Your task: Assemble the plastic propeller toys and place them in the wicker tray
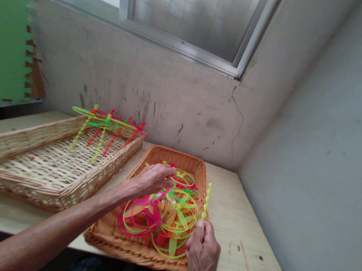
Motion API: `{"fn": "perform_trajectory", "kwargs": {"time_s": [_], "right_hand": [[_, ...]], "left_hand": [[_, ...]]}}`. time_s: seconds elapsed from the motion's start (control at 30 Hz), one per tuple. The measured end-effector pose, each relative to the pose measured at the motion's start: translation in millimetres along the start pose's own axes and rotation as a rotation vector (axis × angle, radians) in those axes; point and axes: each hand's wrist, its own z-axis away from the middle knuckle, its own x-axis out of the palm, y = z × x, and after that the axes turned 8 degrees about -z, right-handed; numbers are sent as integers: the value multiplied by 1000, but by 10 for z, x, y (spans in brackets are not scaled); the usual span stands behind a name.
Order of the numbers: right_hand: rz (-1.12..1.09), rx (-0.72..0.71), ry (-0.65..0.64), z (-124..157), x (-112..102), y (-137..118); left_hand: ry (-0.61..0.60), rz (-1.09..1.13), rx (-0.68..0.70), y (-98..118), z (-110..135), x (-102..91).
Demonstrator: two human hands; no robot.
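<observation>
From here I see right hand gripping yellow twisted stick, near right. Left hand above brown basket; whether fingers grip, can't tell.

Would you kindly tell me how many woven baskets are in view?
2: the pale basket is at the left on the wooden tabletop, and the brown basket is to its right, beneath the left hand.

the twisted stick and ringed propellers look like smooth plastic; the orange basket is woven with a slight sheen, the pale basket rough wicker, the desk matt bare wood, the window frame smooth metal.
</observation>
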Motion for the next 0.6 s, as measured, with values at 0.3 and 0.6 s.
{"fn": "perform_trajectory", "kwargs": {"time_s": [0.3,0.6], "right_hand": [[13,-4,-9,-11,-5,-34],[30,-4,-6,-18,-8,-81]], "left_hand": [[-234,1,56,246,730,125],[-209,-30,29,256,745,309]]}}
